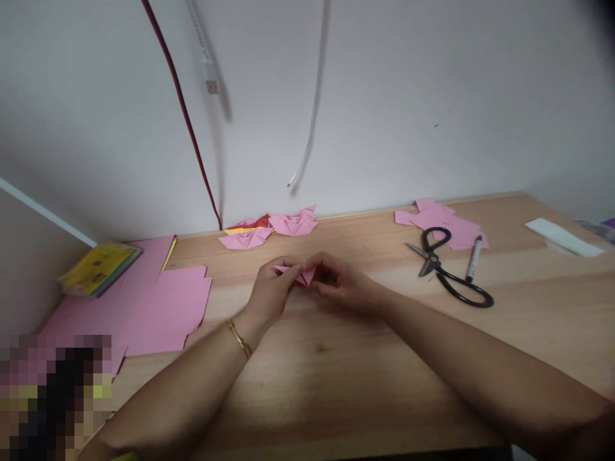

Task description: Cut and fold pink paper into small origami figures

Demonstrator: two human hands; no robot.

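Between my two hands is a small piece of folded pink paper (307,278), held just over the wooden table. My left hand (271,288) pinches its left part with the thumb on top. My right hand (343,283) has thumb and fingertips closed on its right edge. Fingers cover much of the paper. Behind the hands, against the wall, lie folded pink paper shapes (294,224) and one with red and yellow paper (247,225).
Black-handled scissors (434,261) lie open on the right, beside a marker pen (475,259) and pink paper pieces (444,221). A white strip (562,237) is farther right. Pink sheets (163,314), a yellow packet (98,269) and a yellow pencil (169,254) occupy the left. Cables (185,115) hang down the wall.
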